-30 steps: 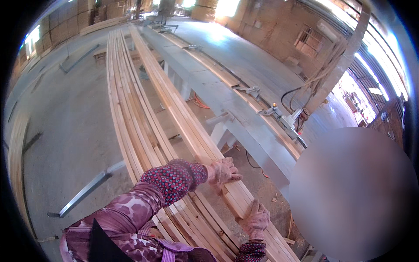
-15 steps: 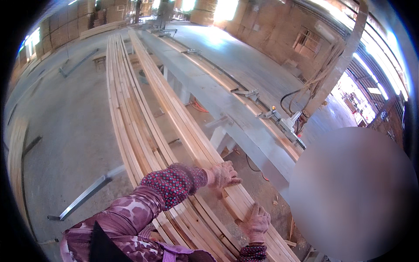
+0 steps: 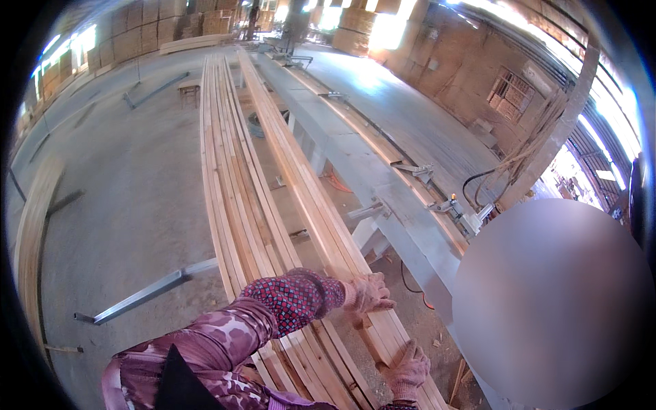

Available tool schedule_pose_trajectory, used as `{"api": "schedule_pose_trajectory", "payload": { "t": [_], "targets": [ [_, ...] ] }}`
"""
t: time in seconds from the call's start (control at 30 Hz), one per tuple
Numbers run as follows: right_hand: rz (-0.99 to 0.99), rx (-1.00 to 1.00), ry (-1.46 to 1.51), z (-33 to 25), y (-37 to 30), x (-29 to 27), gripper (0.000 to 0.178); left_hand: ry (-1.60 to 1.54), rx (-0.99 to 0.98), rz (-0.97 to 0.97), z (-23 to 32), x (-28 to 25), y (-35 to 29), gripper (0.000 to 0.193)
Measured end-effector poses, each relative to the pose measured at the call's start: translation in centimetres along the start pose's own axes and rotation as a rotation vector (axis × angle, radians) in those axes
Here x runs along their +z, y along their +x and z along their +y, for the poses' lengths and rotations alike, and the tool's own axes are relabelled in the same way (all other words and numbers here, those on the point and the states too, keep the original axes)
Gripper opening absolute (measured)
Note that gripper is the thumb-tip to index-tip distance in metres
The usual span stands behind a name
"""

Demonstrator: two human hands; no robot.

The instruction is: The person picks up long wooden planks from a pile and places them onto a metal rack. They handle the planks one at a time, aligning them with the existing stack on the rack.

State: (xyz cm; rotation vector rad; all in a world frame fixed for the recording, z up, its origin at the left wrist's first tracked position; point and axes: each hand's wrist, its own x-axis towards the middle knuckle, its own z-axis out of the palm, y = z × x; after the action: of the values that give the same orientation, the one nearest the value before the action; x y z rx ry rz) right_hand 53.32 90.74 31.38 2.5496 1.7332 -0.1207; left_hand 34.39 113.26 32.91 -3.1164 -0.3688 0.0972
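A narrow bundle of long, pale wooden strips [image 3: 316, 213] runs from the far end of the hall down to the lower right. My left hand [image 3: 369, 294], in a pinkish knit glove, is closed across this bundle, its fingers curling over the right edge. Farther down the same strips, my gloved right hand [image 3: 408, 374] grips from above, its fingertips pointing away from me; its thumb side is partly hidden. To the left lies a wider group of similar long wooden strips [image 3: 236, 205], and my left forearm crosses over it.
A long grey machine bed [image 3: 355, 171] with metal clamps [image 3: 417, 171] runs along the right. A metal support bar [image 3: 140, 306] sticks out leftward beneath the strips. More boards [image 3: 35, 239] lie at the far left. A blurred round patch covers the lower right.
The whole view has swung a little, so the scene sits farther right in the picture. Both hands keep their hold on the narrow bundle, with little visible shift along it.
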Motion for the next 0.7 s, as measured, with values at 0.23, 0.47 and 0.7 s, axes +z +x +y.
{"api": "schedule_pose_trajectory", "payload": {
  "t": [0.23,0.47,0.7],
  "targets": [
    [0.123,-0.125,0.115,2.0,0.7,1.0,0.088,-0.1,0.023,0.025,0.0,-0.8,-0.3,0.103],
    [0.0,0.197,0.21,3.6,7.0,-0.8,0.062,-0.059,-0.001,-0.025,0.0,-1.5,-1.1,0.1],
    [-0.182,0.142,0.249,4.8,13.0,2.6,0.064,-0.064,0.03,-0.004,-0.6,0.3,0.7,0.104]
  ]
}}
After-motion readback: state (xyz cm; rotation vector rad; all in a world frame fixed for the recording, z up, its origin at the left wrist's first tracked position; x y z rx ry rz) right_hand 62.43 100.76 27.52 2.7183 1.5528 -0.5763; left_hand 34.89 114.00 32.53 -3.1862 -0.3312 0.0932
